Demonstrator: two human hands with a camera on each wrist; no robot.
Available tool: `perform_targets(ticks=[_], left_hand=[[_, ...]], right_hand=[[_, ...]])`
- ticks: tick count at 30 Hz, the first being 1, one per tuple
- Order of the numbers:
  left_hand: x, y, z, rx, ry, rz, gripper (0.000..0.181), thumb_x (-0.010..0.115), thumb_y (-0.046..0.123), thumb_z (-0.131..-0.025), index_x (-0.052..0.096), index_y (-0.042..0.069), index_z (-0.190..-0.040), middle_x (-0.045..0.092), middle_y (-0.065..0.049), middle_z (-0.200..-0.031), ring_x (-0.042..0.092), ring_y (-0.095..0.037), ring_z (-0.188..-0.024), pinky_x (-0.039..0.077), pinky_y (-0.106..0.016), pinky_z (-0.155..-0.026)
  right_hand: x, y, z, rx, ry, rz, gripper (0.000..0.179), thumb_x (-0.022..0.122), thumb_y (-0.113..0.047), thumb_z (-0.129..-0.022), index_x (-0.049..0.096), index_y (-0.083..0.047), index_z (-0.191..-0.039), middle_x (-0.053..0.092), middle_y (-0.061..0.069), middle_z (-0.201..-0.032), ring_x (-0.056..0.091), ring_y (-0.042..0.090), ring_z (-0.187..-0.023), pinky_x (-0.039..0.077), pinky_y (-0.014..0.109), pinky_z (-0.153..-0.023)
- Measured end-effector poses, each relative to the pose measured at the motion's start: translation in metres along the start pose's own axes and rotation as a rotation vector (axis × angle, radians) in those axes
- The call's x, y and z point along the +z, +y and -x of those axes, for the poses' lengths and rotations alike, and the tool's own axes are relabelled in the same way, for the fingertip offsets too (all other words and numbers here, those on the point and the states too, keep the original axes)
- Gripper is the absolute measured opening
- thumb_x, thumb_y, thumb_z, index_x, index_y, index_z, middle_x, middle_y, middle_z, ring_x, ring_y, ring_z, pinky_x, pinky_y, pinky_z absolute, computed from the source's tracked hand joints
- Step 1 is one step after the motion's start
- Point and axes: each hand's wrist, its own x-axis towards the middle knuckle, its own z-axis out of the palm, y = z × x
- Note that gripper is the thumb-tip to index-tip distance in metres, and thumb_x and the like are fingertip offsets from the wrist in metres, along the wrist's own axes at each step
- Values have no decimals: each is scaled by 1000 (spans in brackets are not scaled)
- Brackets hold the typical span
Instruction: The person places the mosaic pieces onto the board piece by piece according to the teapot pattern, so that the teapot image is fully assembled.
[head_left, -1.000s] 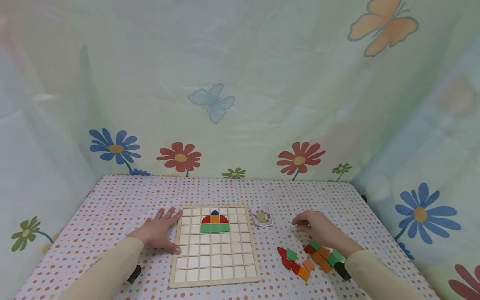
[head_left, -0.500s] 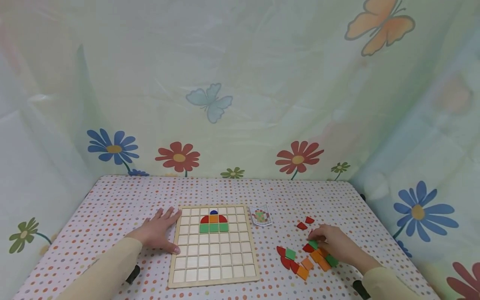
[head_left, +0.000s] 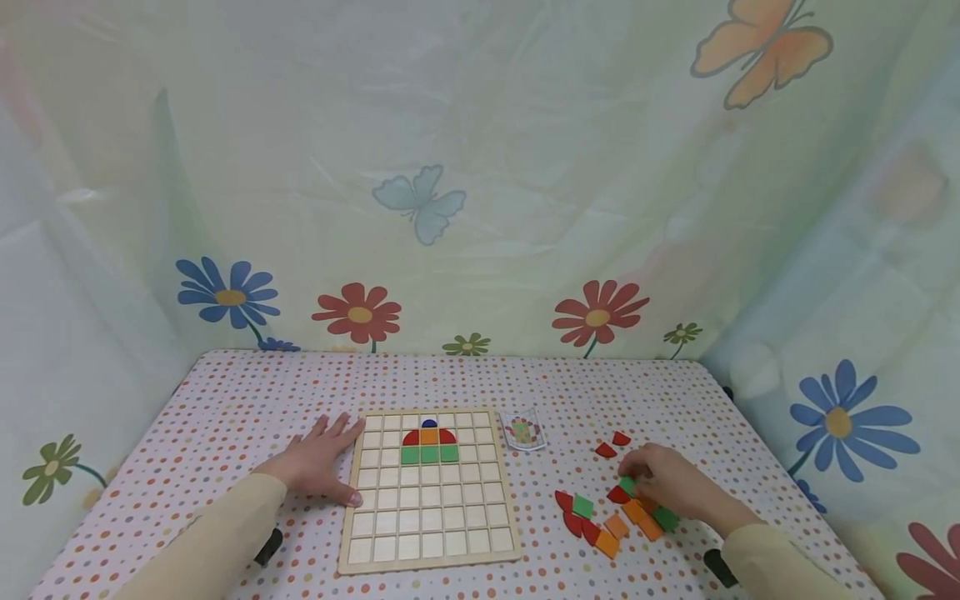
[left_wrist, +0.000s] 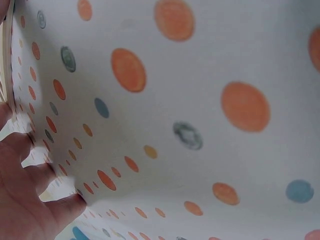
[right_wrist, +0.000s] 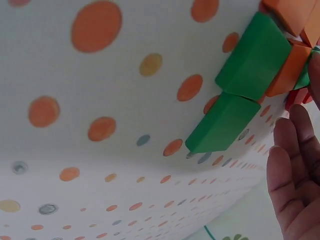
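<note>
My left hand lies with spread fingers along the left edge of the wooden grid board, thumb and forefinger at its frame. Set into the board are a blue semicircle, an orange square, red quarter-circles and a row of green squares. My right hand reaches over a pile of loose tiles, fingertips right at a green tile. Whether it pinches that tile I cannot tell. Beneath the hand are orange tiles and green blocks.
A small pattern card stands beside the board's upper right corner. Two red quarter-circles lie beyond my right hand. Red, green and orange tiles form a cluster between board and pile. The dotted table meets a flowered curtain.
My right hand has drawn back rightward from near the two red quarter-circles, now uncovered, and come over the tile pile. The left hand stays at the board's edge.
</note>
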Motion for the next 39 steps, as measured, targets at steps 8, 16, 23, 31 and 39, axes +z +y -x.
perform_targets(ticks=[8,16,23,31,39], left_hand=[[1,0,0,-6,10,-3,116,92,44,-70,30,7,-161,17,-26,-169,8,-56,-154,13,-79,-117],[0,0,0,-15,-8,2,117,92,46,-70,29,7,-161,16,-26,-169,7,-56,-154,12,-79,-117],[1,-1,-1,-16,-6,-3,117,92,46,-70,30,8,-161,16,-26,-169,7,-56,-154,12,-79,-117],[0,-1,-2,-8,-2,-10,117,92,46,-70,30,8,-161,16,-26,-169,8,-56,-154,13,-79,-117],[0,-3,-3,1,-14,6,117,92,46,-70,29,7,-161,15,-27,-169,7,-57,-154,12,-80,-116]], right_hand=[[1,0,-2,14,-10,-19,17,73,1,-88,71,-9,-101,61,1,-85,52,17,-76,51,32,-70],[0,0,-5,8,2,4,11,71,-1,-92,67,-9,-99,62,0,-83,53,15,-74,52,31,-69],[-4,-1,-5,-6,-45,1,18,76,0,-86,69,-9,-101,66,-1,-90,56,16,-80,56,36,-77],[-3,-1,-6,-30,-53,81,17,76,-5,-88,72,-9,-105,69,-2,-94,57,15,-82,58,40,-81],[6,-7,-7,-39,45,140,14,77,-11,-90,71,-6,-102,59,-3,-76,51,13,-69,50,27,-64]])
